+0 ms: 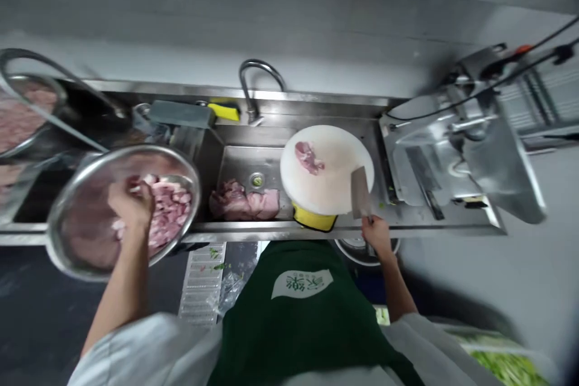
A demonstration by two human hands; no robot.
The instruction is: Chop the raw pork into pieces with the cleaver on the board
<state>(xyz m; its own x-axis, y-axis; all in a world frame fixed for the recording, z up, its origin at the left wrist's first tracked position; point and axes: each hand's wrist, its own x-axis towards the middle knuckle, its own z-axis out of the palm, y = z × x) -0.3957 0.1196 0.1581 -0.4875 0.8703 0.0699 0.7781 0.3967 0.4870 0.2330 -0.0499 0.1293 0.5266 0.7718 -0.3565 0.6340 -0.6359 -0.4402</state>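
My left hand (132,202) is over the large steel bowl (81,223), its fingers curled and slightly blurred. Whether meat is inside those fingers is hidden. Chopped pink meat (169,214) fills the bowl's right side. In my right hand (377,234) is the handle of a cleaver (360,193), fingers wrapped round it. The blade rests over the right edge of a round white chopping board (332,145). One piece of raw meat (309,158) lies on the board, left of the blade. Larger raw pieces (244,200) are in the steel sink (237,160), between bowl and board.
Behind the sink rises a curved faucet (260,66), with a yellow cloth (224,110) to its left. A yellow support (312,217) shows under the board. At right stands a metal slicing machine (470,139), a knife (425,184) on it. Another meat bowl (27,111) is far left.
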